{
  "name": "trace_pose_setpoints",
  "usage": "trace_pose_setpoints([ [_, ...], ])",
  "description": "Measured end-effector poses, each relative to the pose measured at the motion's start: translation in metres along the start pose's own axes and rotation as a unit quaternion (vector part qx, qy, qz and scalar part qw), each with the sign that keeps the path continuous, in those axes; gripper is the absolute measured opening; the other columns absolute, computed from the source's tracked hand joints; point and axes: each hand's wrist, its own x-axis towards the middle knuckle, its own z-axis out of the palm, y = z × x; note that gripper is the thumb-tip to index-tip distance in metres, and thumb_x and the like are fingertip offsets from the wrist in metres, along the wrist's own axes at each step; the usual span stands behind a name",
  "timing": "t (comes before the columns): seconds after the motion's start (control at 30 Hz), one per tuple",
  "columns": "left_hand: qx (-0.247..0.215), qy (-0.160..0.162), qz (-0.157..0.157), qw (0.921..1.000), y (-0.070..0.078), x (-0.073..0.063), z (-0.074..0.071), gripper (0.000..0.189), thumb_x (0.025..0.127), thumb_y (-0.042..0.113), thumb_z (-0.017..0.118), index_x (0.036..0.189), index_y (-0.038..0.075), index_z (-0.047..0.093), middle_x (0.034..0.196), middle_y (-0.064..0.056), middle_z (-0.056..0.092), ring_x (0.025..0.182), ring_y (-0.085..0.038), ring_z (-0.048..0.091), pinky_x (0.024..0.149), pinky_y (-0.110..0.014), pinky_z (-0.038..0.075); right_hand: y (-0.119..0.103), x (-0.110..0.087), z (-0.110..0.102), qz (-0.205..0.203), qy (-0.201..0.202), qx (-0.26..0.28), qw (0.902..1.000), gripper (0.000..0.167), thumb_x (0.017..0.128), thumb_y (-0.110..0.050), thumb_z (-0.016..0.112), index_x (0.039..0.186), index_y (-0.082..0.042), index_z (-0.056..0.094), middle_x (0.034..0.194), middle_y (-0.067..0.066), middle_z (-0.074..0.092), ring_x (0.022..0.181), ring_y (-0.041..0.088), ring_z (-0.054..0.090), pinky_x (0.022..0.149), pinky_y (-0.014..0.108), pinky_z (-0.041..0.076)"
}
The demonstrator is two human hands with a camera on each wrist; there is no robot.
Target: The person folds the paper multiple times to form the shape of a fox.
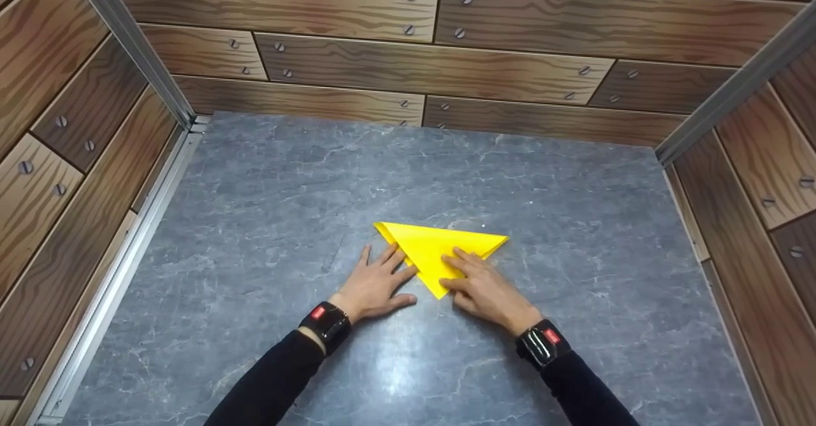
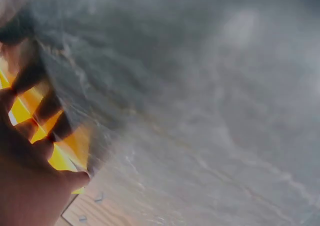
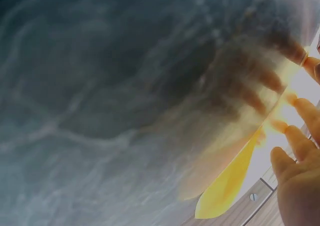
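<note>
A bright yellow sheet of paper [image 1: 428, 242], folded into a triangle, lies on the grey marbled surface with its long edge away from me and one corner pointing towards me. At its left corner the layers stand slightly apart. My left hand [image 1: 373, 284] lies flat with spread fingers, fingertips at the paper's left edge. On the right part of the sheet, the fingers of my right hand [image 1: 489, 291] rest lightly bent, pressing from above. The right wrist view shows the paper's corner [image 3: 225, 193] curving up beside the fingers.
The grey marbled tabletop [image 1: 287, 171] reflects light near the front. Wood-patterned panels [image 1: 357, 50] stand at the back and both sides. Metal rails [image 1: 137, 37] run along the corners. Each wrist carries a black strapped device [image 1: 328, 325].
</note>
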Motion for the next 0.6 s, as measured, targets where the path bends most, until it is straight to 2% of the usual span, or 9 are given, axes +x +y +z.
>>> trace_pose_setpoints([
  [0.37, 0.006, 0.005, 0.002, 1.0000, -0.0043, 0.0004, 0.0007, 0.072, 0.102, 0.069, 0.041, 0.161, 0.029, 0.039, 0.170, -0.006, 0.025, 0.158, -0.032, 0.016, 0.120, -0.069, 0.012, -0.0016, -0.0045, 0.0003, -0.006, -0.021, -0.004, 0.9997, 0.041, 0.091, -0.012, 0.069, 0.132, -0.013, 0.072, 0.153, 0.015, 0.052, 0.146, 0.040, 0.042, 0.118, 0.055, 0.034],
  [0.6, -0.007, 0.011, -0.005, 0.9999, -0.0049, -0.0006, 0.0040, 0.071, 0.101, 0.069, 0.042, 0.161, 0.031, 0.040, 0.170, -0.011, 0.023, 0.157, -0.037, 0.015, 0.121, -0.067, 0.011, -0.0035, -0.0084, -0.0007, -0.003, -0.024, 0.005, 0.9997, 0.041, 0.092, -0.013, 0.068, 0.133, -0.014, 0.071, 0.154, 0.014, 0.051, 0.146, 0.039, 0.042, 0.119, 0.055, 0.032],
])
